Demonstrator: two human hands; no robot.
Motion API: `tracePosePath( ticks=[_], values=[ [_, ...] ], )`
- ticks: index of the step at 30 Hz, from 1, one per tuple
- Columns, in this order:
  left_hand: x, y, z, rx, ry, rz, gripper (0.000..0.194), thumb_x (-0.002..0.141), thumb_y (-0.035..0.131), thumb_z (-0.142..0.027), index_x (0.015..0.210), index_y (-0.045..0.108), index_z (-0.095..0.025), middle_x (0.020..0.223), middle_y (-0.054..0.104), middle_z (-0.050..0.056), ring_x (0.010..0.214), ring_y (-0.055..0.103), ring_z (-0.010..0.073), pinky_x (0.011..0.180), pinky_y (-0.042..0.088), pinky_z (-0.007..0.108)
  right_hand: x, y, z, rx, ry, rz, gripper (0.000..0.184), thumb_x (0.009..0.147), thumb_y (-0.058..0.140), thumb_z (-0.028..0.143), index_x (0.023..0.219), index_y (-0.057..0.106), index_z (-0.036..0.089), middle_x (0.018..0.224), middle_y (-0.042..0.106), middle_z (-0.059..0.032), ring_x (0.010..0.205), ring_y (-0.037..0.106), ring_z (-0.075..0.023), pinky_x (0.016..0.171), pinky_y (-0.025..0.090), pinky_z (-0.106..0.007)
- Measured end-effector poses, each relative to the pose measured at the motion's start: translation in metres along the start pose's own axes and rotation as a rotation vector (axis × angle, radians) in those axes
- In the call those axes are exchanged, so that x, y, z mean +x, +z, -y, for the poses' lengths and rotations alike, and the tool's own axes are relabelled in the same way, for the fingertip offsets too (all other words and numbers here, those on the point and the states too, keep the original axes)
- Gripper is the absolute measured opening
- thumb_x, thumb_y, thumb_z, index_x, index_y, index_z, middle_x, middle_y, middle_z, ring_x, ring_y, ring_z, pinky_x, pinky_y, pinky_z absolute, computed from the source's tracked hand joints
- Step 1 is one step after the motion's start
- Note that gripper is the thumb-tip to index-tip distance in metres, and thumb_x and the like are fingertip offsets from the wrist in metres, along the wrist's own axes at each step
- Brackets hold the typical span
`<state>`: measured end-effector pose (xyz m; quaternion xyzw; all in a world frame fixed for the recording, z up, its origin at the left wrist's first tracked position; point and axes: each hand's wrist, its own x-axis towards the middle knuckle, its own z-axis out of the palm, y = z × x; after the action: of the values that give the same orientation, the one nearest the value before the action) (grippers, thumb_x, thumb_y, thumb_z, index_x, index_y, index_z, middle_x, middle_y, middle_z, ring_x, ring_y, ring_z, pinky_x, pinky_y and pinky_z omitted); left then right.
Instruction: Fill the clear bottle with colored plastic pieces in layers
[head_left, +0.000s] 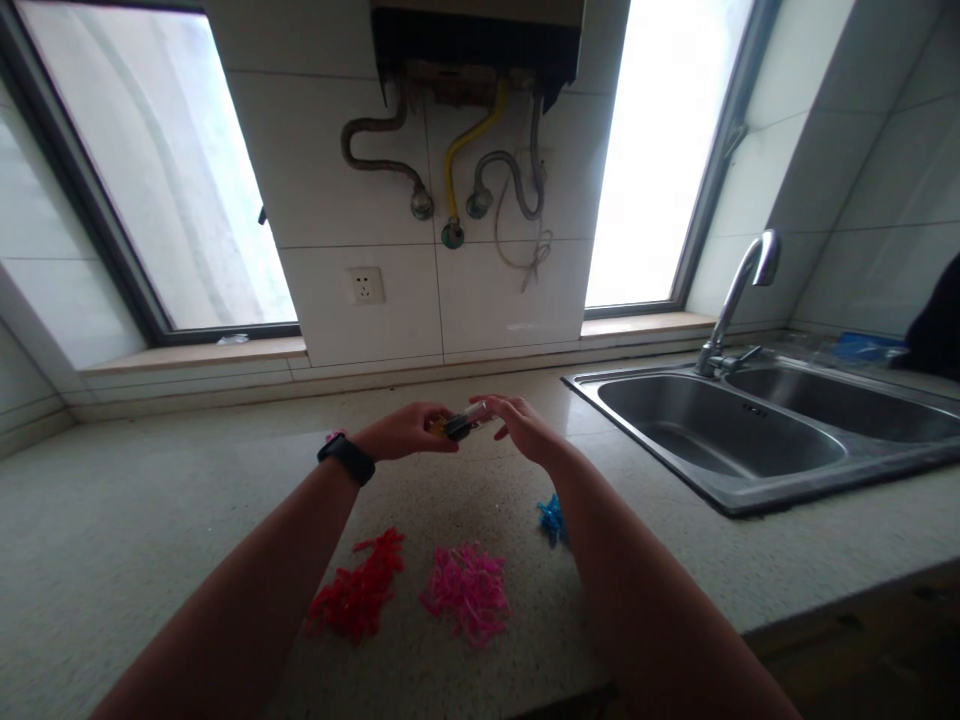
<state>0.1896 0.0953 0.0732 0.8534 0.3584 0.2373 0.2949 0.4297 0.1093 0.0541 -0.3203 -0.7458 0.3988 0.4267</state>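
Note:
Over the countertop, my left hand (411, 430) grips a small object (457, 427) with a dark middle, a clear end and a bit of yellow on the left side. Its exact kind is too small to make out. The fingers of my right hand (523, 428) close on the clear end from the other side. Nearer to me lie three piles of small, thin plastic-looking pieces: a red pile (364, 590) by my left forearm, a pink pile (469, 592) in the middle, and a blue pile (552, 520) partly hidden behind my right forearm.
The speckled countertop (187, 500) runs along a tiled wall. To the right is a double steel sink (720, 425) with a faucet (731, 300). A water heater (476, 50) with pipes hangs above, a socket (365, 285) below it. Windows flank both sides.

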Motion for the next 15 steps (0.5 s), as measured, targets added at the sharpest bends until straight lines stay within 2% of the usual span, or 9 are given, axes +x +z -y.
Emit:
tracePosePath(
  ticks=[4, 9, 13, 15],
  values=[
    [0.0001, -0.0002, -0.0017, 0.041, 0.008, 0.003, 0.046, 0.074, 0.075, -0.048, 0.106, 0.068, -0.015, 0.096, 0.069, 0.006, 0.086, 0.061, 0.0192, 0.077, 0.043, 0.029, -0.0009, 0.0000, 0.0002, -0.016, 0.035, 0.101, 0.051, 0.093, 0.042, 0.057, 0.112, 0.072, 0.020, 0.111, 0.071, -0.0101, 0.101, 0.062, -0.0243, 0.059, 0.048, -0.026],
    [-0.0011, 0.0001, -0.0035, 0.047, 0.014, 0.004, 0.046, 0.069, 0.078, -0.048, 0.100, 0.070, -0.016, 0.090, 0.068, 0.004, 0.081, 0.059, 0.0181, 0.073, 0.042, 0.028, -0.0050, -0.0002, 0.0031, -0.023, 0.110, 0.140, 0.054, 0.090, 0.047, 0.062, 0.123, 0.066, 0.024, 0.112, 0.070, -0.0092, 0.101, 0.061, -0.0249, 0.057, 0.049, -0.026],
    [-0.0012, 0.0012, -0.0035, 0.045, 0.007, 0.029, 0.046, 0.067, 0.079, -0.046, 0.101, 0.071, -0.017, 0.087, 0.067, 0.002, 0.079, 0.058, 0.0168, 0.072, 0.041, 0.027, -0.0073, 0.0015, 0.0066, -0.038, 0.100, 0.181, 0.051, 0.089, 0.050, 0.064, 0.105, 0.074, 0.022, 0.111, 0.070, -0.0092, 0.095, 0.062, -0.0228, 0.056, 0.048, -0.024],
    [-0.0006, 0.0020, -0.0023, 0.026, -0.003, 0.032, 0.046, 0.068, 0.079, -0.046, 0.103, 0.070, -0.017, 0.090, 0.067, 0.002, 0.081, 0.058, 0.0167, 0.073, 0.042, 0.028, -0.0064, 0.0026, 0.0070, -0.042, 0.072, 0.151, 0.051, 0.088, 0.050, 0.064, 0.097, 0.076, 0.021, 0.110, 0.069, -0.0092, 0.092, 0.062, -0.0216, 0.054, 0.047, -0.023]
  ],
)
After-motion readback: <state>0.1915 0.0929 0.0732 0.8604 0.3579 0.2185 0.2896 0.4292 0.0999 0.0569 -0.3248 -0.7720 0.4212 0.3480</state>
